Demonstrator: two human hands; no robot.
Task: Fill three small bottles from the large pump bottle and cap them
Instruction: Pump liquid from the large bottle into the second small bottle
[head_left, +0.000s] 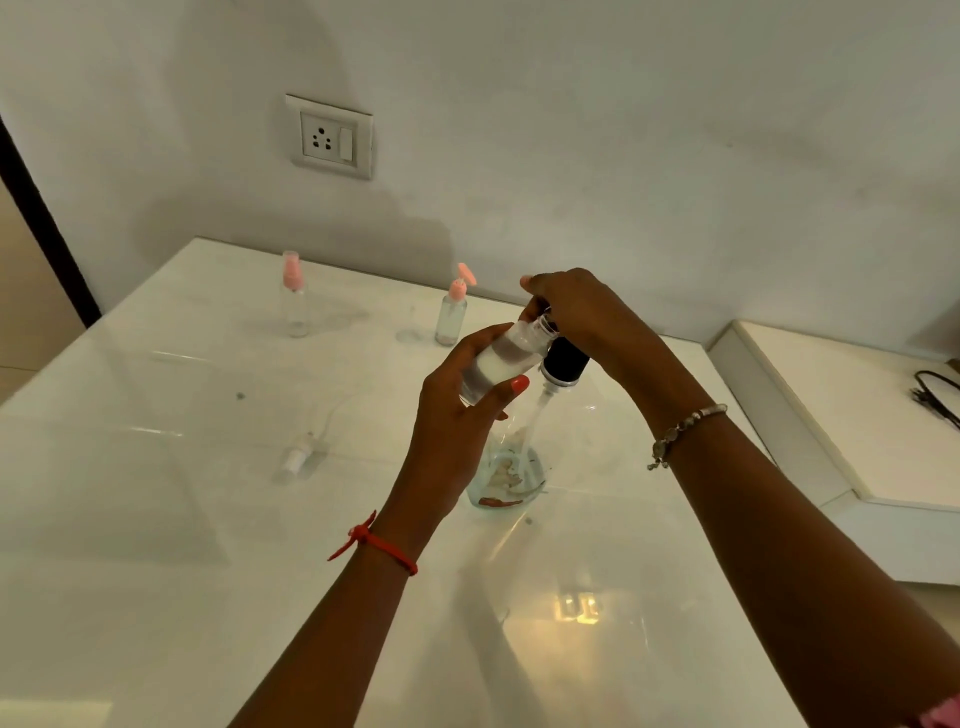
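Head view is showing the filling step: the left hand (457, 415) is gripping a tilted small clear plastic bottle (501, 358) at the spout of the large clear black-collared pump bottle (565, 364) mid-table, while the right hand (587, 312) is curling its fingers over that bottle's top. Capping is probably coming next, calling for the white cap (300, 456) lying to the left.

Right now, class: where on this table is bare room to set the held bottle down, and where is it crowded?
Bare: the table's near-left stretch, between the loose pump cap, the left forearm and the front edge. Crowded: centre, where the left hand holds the small bottle at the large pump bottle gripped by the right hand.
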